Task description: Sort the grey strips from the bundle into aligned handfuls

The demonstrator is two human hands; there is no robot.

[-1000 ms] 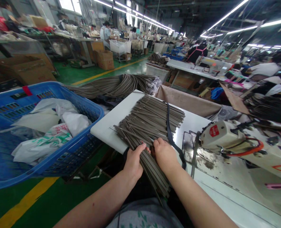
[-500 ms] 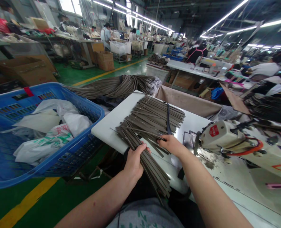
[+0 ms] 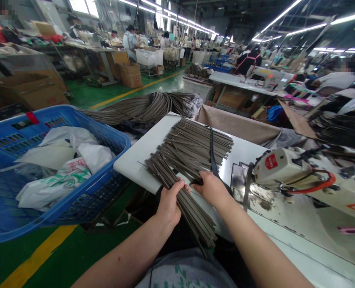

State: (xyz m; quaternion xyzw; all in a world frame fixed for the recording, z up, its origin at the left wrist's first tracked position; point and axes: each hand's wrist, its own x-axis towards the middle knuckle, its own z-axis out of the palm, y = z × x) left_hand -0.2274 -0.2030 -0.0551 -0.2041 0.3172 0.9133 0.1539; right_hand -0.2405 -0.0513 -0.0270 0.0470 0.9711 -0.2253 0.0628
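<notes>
My left hand [image 3: 170, 204] is closed around a bundle of flat grey-brown strips [image 3: 197, 218]. The bundle slants across the near edge of the white tabletop [image 3: 135, 160], and its lower ends hang over my lap. Close by on the right, my right hand [image 3: 211, 189] has its fingers curled on the near ends of a few strips from the loose pile [image 3: 192, 140]; the fingertips are partly hidden. Across the right part of that pile lies a dark strap [image 3: 212, 150], which passes behind my right hand.
At the right stands a sewing machine [image 3: 285, 168] on the same table. A blue plastic basket [image 3: 54, 218] with plastic bags [image 3: 60, 180] is on the left. Behind the table lies a big coil of strips [image 3: 147, 106] beside a fabric-lined bin [image 3: 234, 124]. Several people work farther back.
My right hand has shifted slightly left and nearer the left hand, and the single strip it pinched no longer stands apart. The left hand keeps its hold on the bundle.
</notes>
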